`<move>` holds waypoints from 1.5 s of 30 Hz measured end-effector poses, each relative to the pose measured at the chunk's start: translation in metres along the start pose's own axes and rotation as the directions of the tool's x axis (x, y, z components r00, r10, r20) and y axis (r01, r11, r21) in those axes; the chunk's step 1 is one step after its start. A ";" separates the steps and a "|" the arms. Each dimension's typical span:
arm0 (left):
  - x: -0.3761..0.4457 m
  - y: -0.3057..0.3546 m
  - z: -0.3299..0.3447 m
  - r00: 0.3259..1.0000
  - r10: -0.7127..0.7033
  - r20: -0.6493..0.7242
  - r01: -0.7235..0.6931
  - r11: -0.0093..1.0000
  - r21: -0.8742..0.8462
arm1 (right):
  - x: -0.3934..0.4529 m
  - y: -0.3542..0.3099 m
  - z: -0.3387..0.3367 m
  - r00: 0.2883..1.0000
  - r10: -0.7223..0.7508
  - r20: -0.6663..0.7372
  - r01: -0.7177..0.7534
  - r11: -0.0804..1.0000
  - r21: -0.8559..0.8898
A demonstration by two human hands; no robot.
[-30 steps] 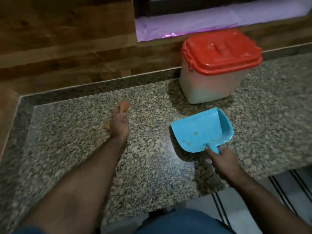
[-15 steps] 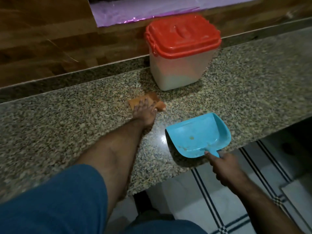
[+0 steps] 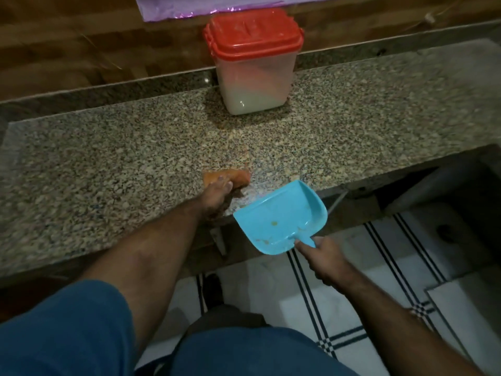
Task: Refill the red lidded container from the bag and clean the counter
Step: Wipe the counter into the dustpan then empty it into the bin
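Note:
The red lidded container (image 3: 253, 63) stands shut at the back of the speckled granite counter (image 3: 108, 164), white contents low inside it. My left hand (image 3: 217, 195) presses an orange cloth (image 3: 233, 178) flat on the counter near its front edge. My right hand (image 3: 324, 257) grips the handle of a blue dustpan (image 3: 282, 215), held at the counter's front edge just right of the cloth. A few yellowish crumbs lie in the pan. No bag is in view.
A wooden wall (image 3: 67, 50) with a purple sheet (image 3: 189, 6) rises behind the counter. Below the edge lies white tiled floor (image 3: 366, 294) with dark stripes. The counter ends at the right over a dark gap (image 3: 447, 199).
My left hand has dragged the cloth from near the container toward the front edge. The dustpan has slid off the counter top to hang at the edge.

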State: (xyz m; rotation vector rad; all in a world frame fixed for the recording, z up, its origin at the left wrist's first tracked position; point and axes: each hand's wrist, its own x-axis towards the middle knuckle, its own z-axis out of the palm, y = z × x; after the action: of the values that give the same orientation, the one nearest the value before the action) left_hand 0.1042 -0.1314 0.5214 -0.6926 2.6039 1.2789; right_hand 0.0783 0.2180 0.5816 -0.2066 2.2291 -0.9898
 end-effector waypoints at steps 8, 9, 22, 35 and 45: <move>-0.062 0.001 -0.013 0.849 -0.399 -0.346 0.086 0.751 -0.655 | -0.044 0.047 0.061 0.995 -0.039 0.090 0.039 0.999 -0.007; -0.068 0.002 -0.018 0.841 -0.385 -0.380 0.047 0.751 -0.658 | -0.046 0.051 0.068 0.995 -0.034 0.094 0.036 0.999 -0.010; -0.142 -0.096 -0.101 0.472 -0.456 -0.755 0.296 0.888 -0.352 | -0.015 0.034 0.080 0.989 0.125 0.076 -0.137 0.973 0.187; -0.036 0.054 0.071 0.931 -0.212 -0.298 0.201 0.977 -0.066 | 0.028 0.028 0.081 0.968 0.248 -0.035 -0.239 0.956 0.172; -0.050 0.057 0.005 0.862 -0.217 -0.458 -0.069 0.845 -0.530 | 0.032 0.017 0.080 0.950 0.292 -0.109 -0.278 0.952 0.132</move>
State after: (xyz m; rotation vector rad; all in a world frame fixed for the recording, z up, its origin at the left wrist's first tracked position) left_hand 0.1207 -0.0807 0.5755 -1.3802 2.5247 2.0673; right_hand 0.1074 0.1692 0.5142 0.2329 2.2267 -0.9897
